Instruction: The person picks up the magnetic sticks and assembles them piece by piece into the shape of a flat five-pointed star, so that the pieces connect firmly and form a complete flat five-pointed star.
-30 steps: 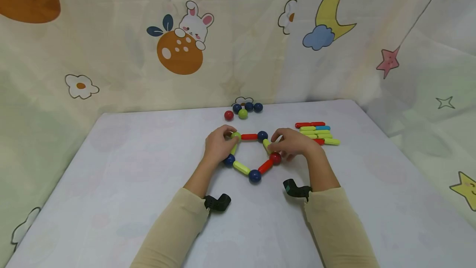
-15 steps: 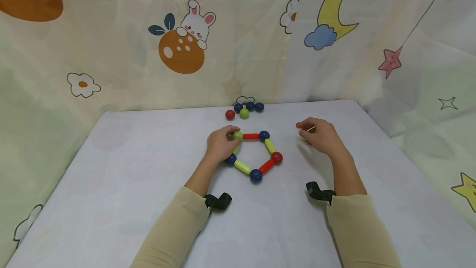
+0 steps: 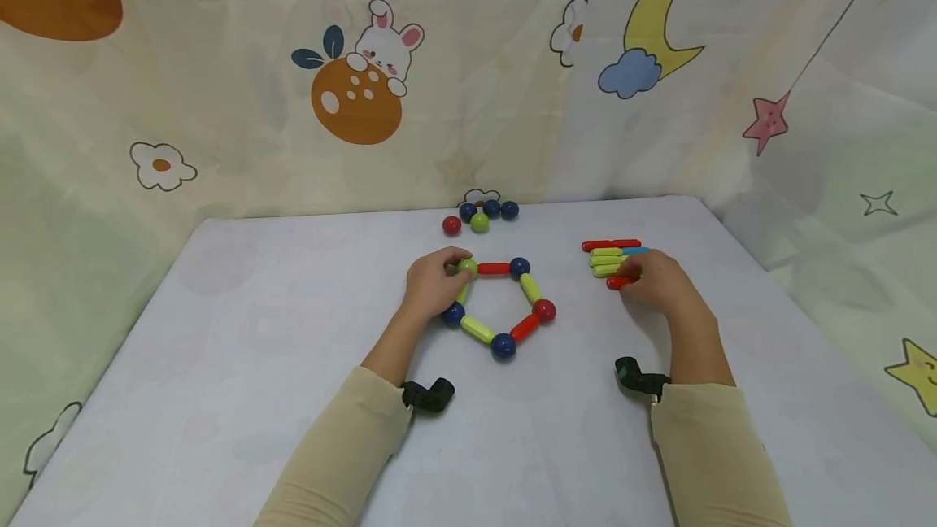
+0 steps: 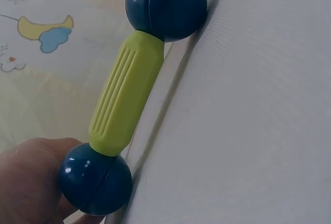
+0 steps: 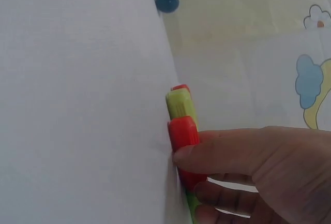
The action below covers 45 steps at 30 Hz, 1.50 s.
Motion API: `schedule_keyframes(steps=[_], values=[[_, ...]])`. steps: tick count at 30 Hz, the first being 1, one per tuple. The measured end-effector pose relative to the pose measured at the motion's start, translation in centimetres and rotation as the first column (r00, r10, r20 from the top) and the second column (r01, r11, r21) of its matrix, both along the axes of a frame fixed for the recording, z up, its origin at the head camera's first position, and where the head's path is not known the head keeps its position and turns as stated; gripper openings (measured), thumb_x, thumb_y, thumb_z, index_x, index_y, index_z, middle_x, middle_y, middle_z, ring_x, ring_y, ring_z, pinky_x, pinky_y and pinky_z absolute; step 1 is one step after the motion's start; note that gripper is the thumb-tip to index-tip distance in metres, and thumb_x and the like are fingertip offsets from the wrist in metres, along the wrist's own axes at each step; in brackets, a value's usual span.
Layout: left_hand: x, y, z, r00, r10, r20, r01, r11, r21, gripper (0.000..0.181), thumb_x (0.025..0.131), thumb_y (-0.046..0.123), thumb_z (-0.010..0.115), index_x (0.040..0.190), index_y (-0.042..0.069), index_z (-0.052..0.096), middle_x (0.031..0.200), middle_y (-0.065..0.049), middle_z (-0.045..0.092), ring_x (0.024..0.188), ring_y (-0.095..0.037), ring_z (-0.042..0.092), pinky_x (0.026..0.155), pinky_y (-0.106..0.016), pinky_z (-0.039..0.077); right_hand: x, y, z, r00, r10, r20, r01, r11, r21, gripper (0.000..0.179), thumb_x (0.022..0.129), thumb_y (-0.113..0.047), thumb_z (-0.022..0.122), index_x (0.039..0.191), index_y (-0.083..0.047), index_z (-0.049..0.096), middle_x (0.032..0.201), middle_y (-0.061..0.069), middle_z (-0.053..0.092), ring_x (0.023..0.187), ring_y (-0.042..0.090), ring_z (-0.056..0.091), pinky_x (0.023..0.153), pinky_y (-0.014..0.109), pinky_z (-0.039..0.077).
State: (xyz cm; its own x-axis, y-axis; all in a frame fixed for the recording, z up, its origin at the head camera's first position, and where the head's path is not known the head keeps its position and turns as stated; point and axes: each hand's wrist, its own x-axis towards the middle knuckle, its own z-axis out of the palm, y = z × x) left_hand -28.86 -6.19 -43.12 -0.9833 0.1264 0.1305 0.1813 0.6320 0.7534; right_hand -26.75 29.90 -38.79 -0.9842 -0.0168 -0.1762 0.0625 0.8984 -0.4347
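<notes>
A five-sided ring of magnetic sticks and balls lies on the table, with red sticks point(image 3: 494, 268), green sticks point(image 3: 477, 329), blue balls point(image 3: 503, 346) and a red ball point(image 3: 544, 311). At its far left corner my left hand point(image 3: 433, 283) holds the green ball point(image 3: 468, 267) between thumb and fingers. The left wrist view shows a green stick point(image 4: 126, 94) joining two blue balls close up. To the right, my right hand point(image 3: 662, 283) pinches a red stick point(image 5: 183, 133) at the near side of the stick pile, thumb on one side and fingers on the other.
Beside the right hand lie more sticks, including green sticks point(image 3: 606, 262) and a red pair point(image 3: 611, 245). Loose balls sit near the table's back edge: several blue balls point(image 3: 492, 208), a red ball point(image 3: 451, 225) and a green ball point(image 3: 479, 223). A printed cloth point(image 3: 241, 104) hangs behind.
My right hand has left the ring's right side, passed over the far part of the stick pile and come down on the near red stick. The left hand stays on the green ball.
</notes>
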Motion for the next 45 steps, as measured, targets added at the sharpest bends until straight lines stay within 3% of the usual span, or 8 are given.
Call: schedule_keyframes(steps=[5,15,21,28,37,45], values=[[0.1,0.0,0.2,1.0,-0.008,0.004,0.008,1.0,0.003,0.032,0.097,0.027,0.069,0.127,0.018,0.072,0.128,-0.007,0.073,0.124,-0.029,0.062,0.116,-0.053,0.036,0.2,0.2,-0.2,1.0,0.028,0.0,-0.028,1.0,0.011,0.036,0.094,-0.013,0.069,0.125,0.004,0.065,0.127,0.026,0.06,0.118,0.044,0.05,0.1,0.059,0.05],[0.2,-0.2,0.5,0.999,-0.033,0.021,0.033,0.999,0.019,0.033,0.098,0.027,0.069,0.129,0.017,0.072,0.131,-0.007,0.071,0.128,-0.029,0.06,0.116,-0.054,0.038,0.7,0.1,0.2,1.0,0.02,0.005,-0.019,0.997,-0.076,0.048,0.098,-0.037,0.067,0.134,-0.006,0.06,0.126,0.021,0.059,0.108,0.035,0.057,0.081,0.039,0.053],[0.2,-0.4,0.4,0.998,-0.026,0.049,0.024,0.999,0.043,0.032,0.098,0.028,0.069,0.128,0.018,0.072,0.133,-0.006,0.07,0.13,-0.028,0.059,0.115,-0.052,0.042,0.2,-1.6,0.3,0.997,0.029,-0.068,-0.036,0.994,-0.106,0.042,0.1,-0.031,0.064,0.135,-0.008,0.061,0.127,0.021,0.06,0.117,0.038,0.053,0.086,0.043,0.056],[0.3,-0.5,0.1,0.998,-0.027,0.057,0.024,0.998,0.059,0.031,0.099,0.028,0.069,0.128,0.019,0.072,0.134,-0.006,0.07,0.131,-0.029,0.058,0.116,-0.053,0.04,-0.3,-4.0,-0.1,0.988,0.069,-0.142,-0.095,0.977,-0.189,0.04,0.101,-0.022,0.067,0.138,-0.007,0.062,0.13,0.021,0.064,0.119,0.039,0.059,0.093,0.047,0.058],[0.3,-0.4,-0.1,0.999,-0.025,0.048,0.02,0.995,0.094,0.031,0.098,0.026,0.07,0.128,0.018,0.072,0.131,-0.006,0.071,0.129,-0.028,0.059,0.115,-0.052,0.041,-1.4,-7.3,-0.6,0.988,0.114,-0.101,-0.131,0.975,-0.178,0.031,0.099,-0.023,0.069,0.128,-0.012,0.068,0.125,0.014,0.066,0.117,0.036,0.059,0.093,0.045,0.058],[0.1,-0.3,-0.5,0.999,-0.02,0.044,0.015,0.994,0.105,0.032,0.098,0.027,0.07,0.128,0.018,0.073,0.131,-0.005,0.072,0.129,-0.028,0.059,0.114,-0.052,0.041,-2.3,-8.7,-1.2,0.987,0.151,-0.051,-0.156,0.976,-0.148,0.03,0.1,-0.022,0.067,0.128,-0.012,0.068,0.125,0.015,0.067,0.116,0.035,0.059,0.093,0.044,0.057]])
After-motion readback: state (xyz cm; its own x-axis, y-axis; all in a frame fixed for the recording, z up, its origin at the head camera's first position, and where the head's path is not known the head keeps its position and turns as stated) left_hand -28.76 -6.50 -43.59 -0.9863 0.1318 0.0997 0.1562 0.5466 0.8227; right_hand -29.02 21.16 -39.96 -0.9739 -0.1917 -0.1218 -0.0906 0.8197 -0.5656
